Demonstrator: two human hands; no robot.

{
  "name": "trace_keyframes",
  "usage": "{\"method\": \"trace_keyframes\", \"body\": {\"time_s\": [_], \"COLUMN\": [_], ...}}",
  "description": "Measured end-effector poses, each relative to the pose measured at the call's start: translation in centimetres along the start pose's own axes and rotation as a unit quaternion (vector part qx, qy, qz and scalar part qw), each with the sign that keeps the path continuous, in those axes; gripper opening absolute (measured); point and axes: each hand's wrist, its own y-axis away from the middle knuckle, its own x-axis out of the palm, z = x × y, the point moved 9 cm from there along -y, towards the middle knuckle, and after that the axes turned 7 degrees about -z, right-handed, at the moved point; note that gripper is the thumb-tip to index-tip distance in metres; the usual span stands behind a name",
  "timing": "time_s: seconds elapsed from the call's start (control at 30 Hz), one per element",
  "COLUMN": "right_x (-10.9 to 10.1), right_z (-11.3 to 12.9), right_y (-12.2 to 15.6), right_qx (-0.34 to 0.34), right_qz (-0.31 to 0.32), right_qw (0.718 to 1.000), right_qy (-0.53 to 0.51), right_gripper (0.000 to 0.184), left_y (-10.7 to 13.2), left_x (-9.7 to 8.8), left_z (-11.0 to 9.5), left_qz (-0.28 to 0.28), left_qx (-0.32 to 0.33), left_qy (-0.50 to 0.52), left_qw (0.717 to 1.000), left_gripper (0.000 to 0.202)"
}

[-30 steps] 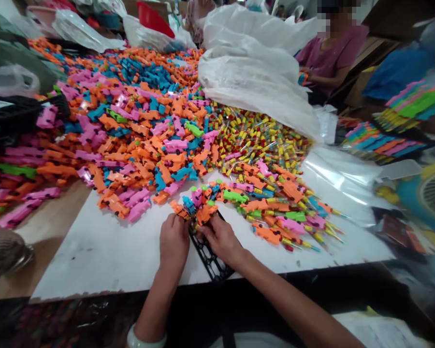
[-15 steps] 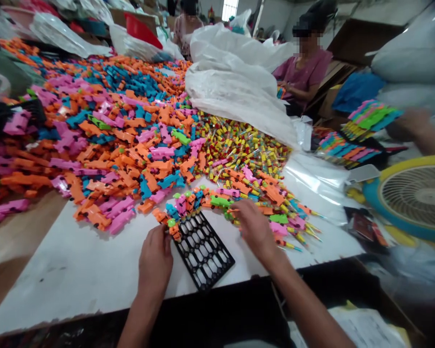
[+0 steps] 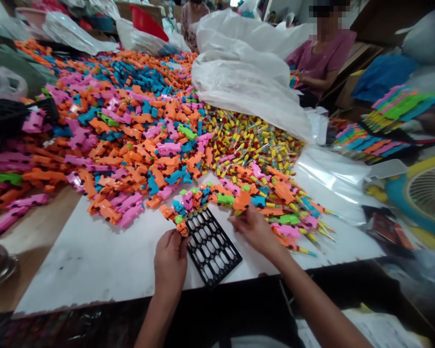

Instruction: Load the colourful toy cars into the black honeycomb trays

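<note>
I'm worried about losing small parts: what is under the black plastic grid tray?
A flat white sheet shows through the openings of the black plastic grid tray. Its bars and the colourful plastic toy cars along its far edge hide the rest.

Black grid rack (image 3: 213, 251), aslant; orange toy car (image 3: 241, 200) to its right

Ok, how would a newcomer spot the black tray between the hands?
Find the white work surface. Near its front edge, between left hand and right hand, is the black tray. Its grid of open slots sets it apart from the bright toy cars heaped beyond.
</note>
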Motion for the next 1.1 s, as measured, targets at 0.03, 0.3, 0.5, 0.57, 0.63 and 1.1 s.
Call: {"method": "trace_keyframes", "body": {"time_s": [0.03,0.3,0.5,0.57,0.63,1.1], "right_x": [2.6,11.0,10.4,10.5,10.7,-3.7], "right_z": [-0.1,0.7,3.5,3.8,4.0,-0.2], "right_y": [0.6,1.4,1.1,0.8,0.6,-4.5], "right_qx": [0.032,0.002,-0.155,-0.148,-0.127,-0.068], "right_qz": [0.053,0.105,0.094,0.109,0.137,-0.098], "right_qw": [0.995,0.982,0.98,0.978,0.979,0.88], "right_qy": [-0.084,-0.155,0.078,0.098,0.084,0.459], "right_gripper": [0.017,0.008,0.016,0.018,0.019,0.011], "left_y": [0.0,0.2,0.2,0.2,0.1,-0.4], "left_x": [0.0,0.1,0.3,0.4,0.6,0.7], "left_z": [0.0,0.0,0.0,0.2,0.2,0.6], "left_qz": [0.003,0.017,0.007,0.004,0.01,0.003], "left_qx": [0.001,0.007,0.015,0.013,0.011,-0.124], "left_qy": [-0.002,0.009,0.019,0.016,0.025,0.095], "left_qw": [1.0,1.0,1.0,1.0,1.0,0.988], "left_gripper": [0.019,0.016,0.022,0.022,0.02,0.028]}}
